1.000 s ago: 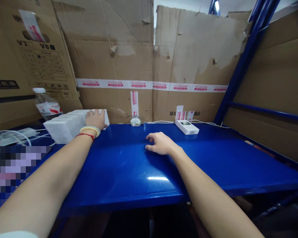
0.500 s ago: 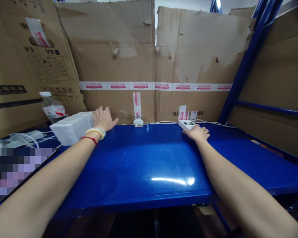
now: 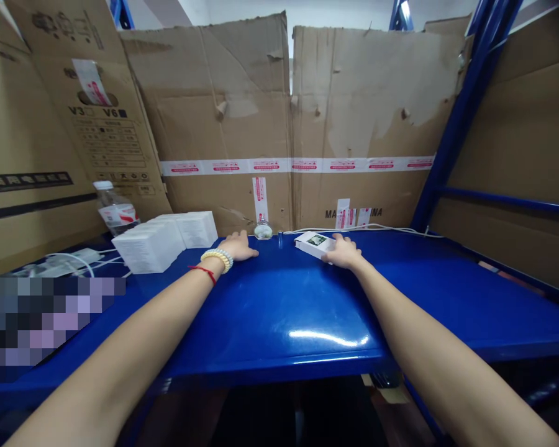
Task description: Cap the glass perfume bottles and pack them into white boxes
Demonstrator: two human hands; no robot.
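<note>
My right hand (image 3: 344, 252) grips the right end of a small white box (image 3: 311, 244) with a dark picture on its top face; the box lies low over the blue tabletop or on it, I cannot tell which. My left hand (image 3: 237, 246) is open, thumb apart, just above the table and holding nothing. Right of it, against the cardboard, stands a round clear glass bottle (image 3: 263, 231) that looks like perfume. Beside that bottle is a small silver cylinder (image 3: 280, 236), perhaps its cap. A row of white boxes (image 3: 142, 249) stands left of my left hand.
Cardboard sheets (image 3: 223, 130) wall the back and sides of the blue table (image 3: 261, 323). At the left are a plastic drink bottle (image 3: 116, 211), a power strip with white cables (image 3: 69, 264) and a blurred-out patch. A blue rack post (image 3: 461, 124) rises at the right.
My right hand has brought the white box leftward, toward the glass bottle. My left hand has moved right, from beside the row of white boxes to the bare tabletop. The view has shifted slightly.
</note>
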